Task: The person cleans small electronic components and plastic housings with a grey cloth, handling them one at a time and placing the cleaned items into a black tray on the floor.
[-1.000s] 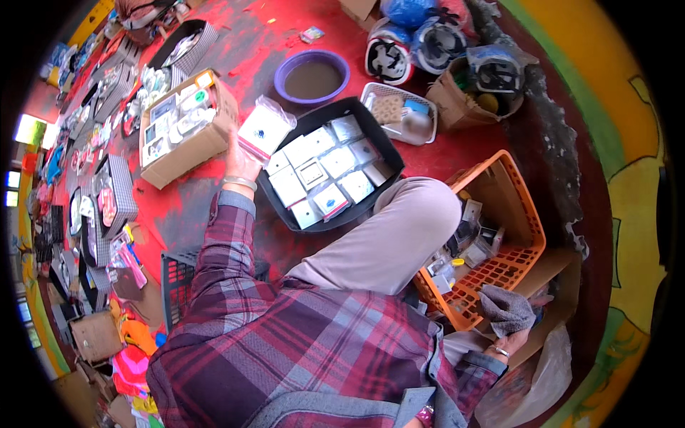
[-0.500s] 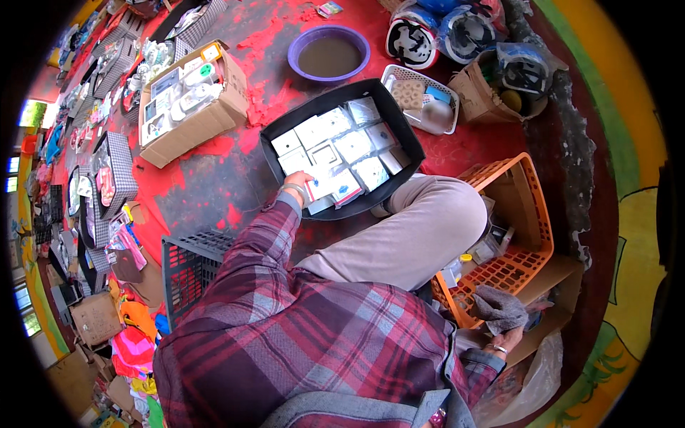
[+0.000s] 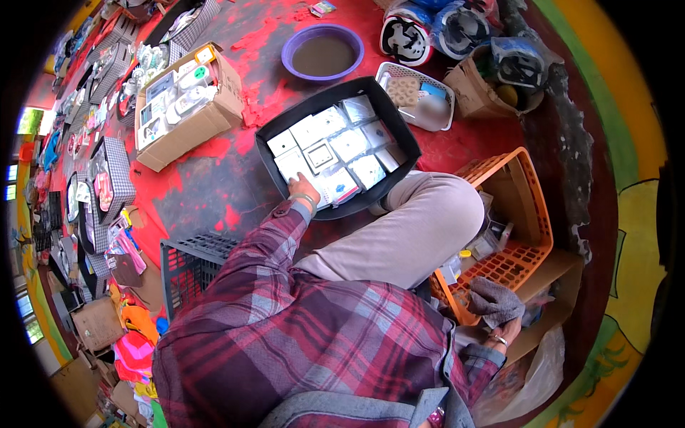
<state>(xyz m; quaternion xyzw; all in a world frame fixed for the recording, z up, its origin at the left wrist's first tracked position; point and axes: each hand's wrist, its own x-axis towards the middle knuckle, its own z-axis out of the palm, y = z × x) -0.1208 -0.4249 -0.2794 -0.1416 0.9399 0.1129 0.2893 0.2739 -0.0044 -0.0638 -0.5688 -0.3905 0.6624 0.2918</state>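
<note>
Head view: left hand (image 3: 302,190) at the packets (image 3: 349,143), right hand (image 3: 507,332) round a cloth (image 3: 494,301)

The left hand reaches over the near edge of a black bin (image 3: 412,140), fingers loosely bent at the closest packets; whether they pinch one or only touch, I cannot tell. The right hand, well out to the side, is closed on the gray cloth, perhaps to keep it off the packets. These lie flat and close together in the bin, just beyond the left hand, probably so that each face shows (one bears a dark square outline). The bin sits by the bent knee (image 3: 451,208), likely for easy reach.

Behind the left hand stands a gray crate (image 3: 165,277); farther left of it, a carton (image 3: 208,126) full of goods. Ahead of both hands are a purple basin (image 3: 321,75), a white basket (image 3: 429,128) and helmets (image 3: 405,41). Just ahead of the right hand, an orange crate (image 3: 539,194) holds small items.

The floor (image 3: 207,200) is patchy red over dark gray, like worn paint. Far left of the left hand are checked bins (image 3: 115,171); past the right hand rises a yellow wall (image 3: 635,250).
</note>
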